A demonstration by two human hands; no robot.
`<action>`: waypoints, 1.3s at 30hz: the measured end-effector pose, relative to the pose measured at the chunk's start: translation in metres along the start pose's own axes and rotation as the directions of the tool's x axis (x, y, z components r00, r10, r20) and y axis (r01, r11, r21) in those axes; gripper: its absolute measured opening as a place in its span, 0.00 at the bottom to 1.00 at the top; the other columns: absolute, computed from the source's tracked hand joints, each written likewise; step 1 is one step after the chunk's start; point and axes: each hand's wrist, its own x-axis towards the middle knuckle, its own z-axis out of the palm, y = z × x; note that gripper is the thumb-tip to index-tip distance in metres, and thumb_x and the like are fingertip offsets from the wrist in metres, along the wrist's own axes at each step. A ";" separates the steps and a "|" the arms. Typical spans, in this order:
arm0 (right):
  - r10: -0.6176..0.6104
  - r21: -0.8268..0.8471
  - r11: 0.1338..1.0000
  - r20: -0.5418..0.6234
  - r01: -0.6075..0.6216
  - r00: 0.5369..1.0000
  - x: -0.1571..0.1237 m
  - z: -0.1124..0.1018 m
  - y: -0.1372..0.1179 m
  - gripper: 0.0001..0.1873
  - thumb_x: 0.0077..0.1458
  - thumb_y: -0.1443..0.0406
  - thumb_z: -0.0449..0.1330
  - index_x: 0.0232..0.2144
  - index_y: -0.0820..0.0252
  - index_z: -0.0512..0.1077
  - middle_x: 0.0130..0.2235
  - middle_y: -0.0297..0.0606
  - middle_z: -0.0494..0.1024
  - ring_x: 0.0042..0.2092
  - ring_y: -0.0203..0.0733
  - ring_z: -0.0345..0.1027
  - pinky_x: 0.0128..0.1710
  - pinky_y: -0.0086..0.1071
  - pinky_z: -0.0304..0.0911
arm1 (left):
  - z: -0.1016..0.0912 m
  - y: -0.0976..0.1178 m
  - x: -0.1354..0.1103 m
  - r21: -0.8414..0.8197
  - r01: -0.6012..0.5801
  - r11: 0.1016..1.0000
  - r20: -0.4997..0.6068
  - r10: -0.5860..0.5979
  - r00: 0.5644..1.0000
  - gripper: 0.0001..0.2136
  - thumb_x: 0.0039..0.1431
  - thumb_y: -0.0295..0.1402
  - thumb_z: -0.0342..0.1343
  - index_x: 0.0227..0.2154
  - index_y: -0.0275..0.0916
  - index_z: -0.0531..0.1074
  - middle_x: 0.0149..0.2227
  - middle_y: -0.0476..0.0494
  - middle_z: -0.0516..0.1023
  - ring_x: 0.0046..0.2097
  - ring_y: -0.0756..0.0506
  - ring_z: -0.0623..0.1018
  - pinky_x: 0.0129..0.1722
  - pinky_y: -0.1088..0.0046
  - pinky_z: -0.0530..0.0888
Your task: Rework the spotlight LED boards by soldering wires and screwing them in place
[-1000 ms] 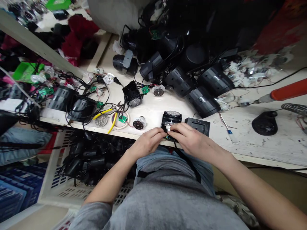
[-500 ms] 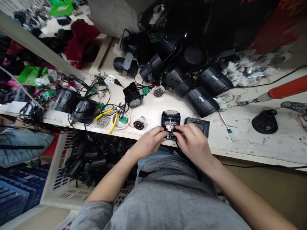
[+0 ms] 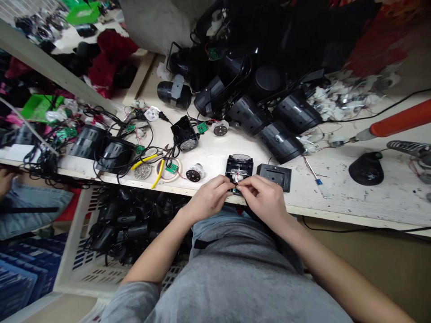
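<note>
Carefully, we judge the small black plastic lamp housing (image 3: 239, 164) light but delicate (its thin red wires (image 3: 236, 178) look fragile), so its rim seems best for holding. Our left hand (image 3: 207, 200) and right hand (image 3: 264, 200) meet narrowly just above it, on the pale wooden bench (image 3: 336, 197); what they pinch, we cannot tell.

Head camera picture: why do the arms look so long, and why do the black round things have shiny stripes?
In the head view, the wide lens seems to stretch the left arm and right arm toward the corners. Also in the head view, light makes pale glare on the black lamp housing.
</note>
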 end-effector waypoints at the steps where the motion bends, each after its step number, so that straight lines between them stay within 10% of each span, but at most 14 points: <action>1: -0.008 -0.006 1.000 -0.010 0.008 1.000 0.000 0.002 0.001 0.07 0.62 0.69 0.59 0.32 0.58 0.75 0.30 0.34 0.78 0.32 0.37 0.73 0.32 0.30 0.66 | 0.001 0.000 0.000 0.001 -0.005 1.000 -0.005 0.005 1.000 0.09 0.70 0.29 0.48 0.49 0.37 0.68 0.45 0.39 0.73 0.47 0.44 0.76 0.47 0.65 0.78; 9: -0.182 -0.160 0.970 0.009 0.181 0.983 -0.004 0.002 0.002 0.07 0.63 0.71 0.57 0.34 0.60 0.74 0.32 0.38 0.78 0.35 0.42 0.72 0.36 0.34 0.67 | 0.006 -0.002 -0.003 0.077 -0.094 0.993 -0.088 0.100 0.991 0.16 0.69 0.26 0.49 0.58 0.36 0.62 0.47 0.38 0.76 0.48 0.44 0.77 0.48 0.65 0.79; 19: 0.026 0.042 0.999 -0.009 -0.025 1.000 -0.003 0.000 0.009 0.05 0.59 0.72 0.59 0.33 0.58 0.70 0.29 0.32 0.74 0.28 0.34 0.70 0.28 0.27 0.66 | 0.005 -0.003 0.000 0.173 -0.127 0.977 0.020 0.125 0.992 0.18 0.68 0.23 0.45 0.58 0.39 0.64 0.48 0.39 0.73 0.49 0.45 0.76 0.47 0.66 0.79; 26: -0.215 -0.217 0.949 0.081 0.228 0.973 -0.007 -0.001 -0.001 0.10 0.63 0.72 0.53 0.34 0.62 0.74 0.33 0.41 0.78 0.36 0.43 0.72 0.38 0.35 0.67 | 0.001 -0.001 -0.001 0.096 -0.073 0.993 0.032 0.071 0.997 0.16 0.69 0.24 0.44 0.56 0.38 0.65 0.48 0.39 0.72 0.49 0.44 0.75 0.49 0.65 0.79; 30: -0.246 -0.100 0.959 0.174 0.266 0.953 0.000 -0.018 0.000 0.10 0.64 0.72 0.53 0.37 0.61 0.74 0.35 0.40 0.80 0.38 0.42 0.73 0.40 0.35 0.70 | -0.002 0.002 0.002 0.089 -0.017 0.996 0.089 0.009 0.996 0.13 0.70 0.28 0.46 0.54 0.36 0.67 0.46 0.38 0.72 0.47 0.43 0.75 0.47 0.64 0.78; 39: -0.149 -0.298 0.948 -0.109 0.110 0.983 0.067 -0.091 0.024 0.05 0.63 0.65 0.59 0.36 0.55 0.76 0.32 0.36 0.80 0.32 0.40 0.73 0.30 0.33 0.65 | 0.000 0.001 -0.004 0.190 -0.047 0.981 0.066 0.035 0.997 0.14 0.69 0.25 0.45 0.54 0.35 0.67 0.45 0.38 0.72 0.44 0.45 0.75 0.45 0.69 0.78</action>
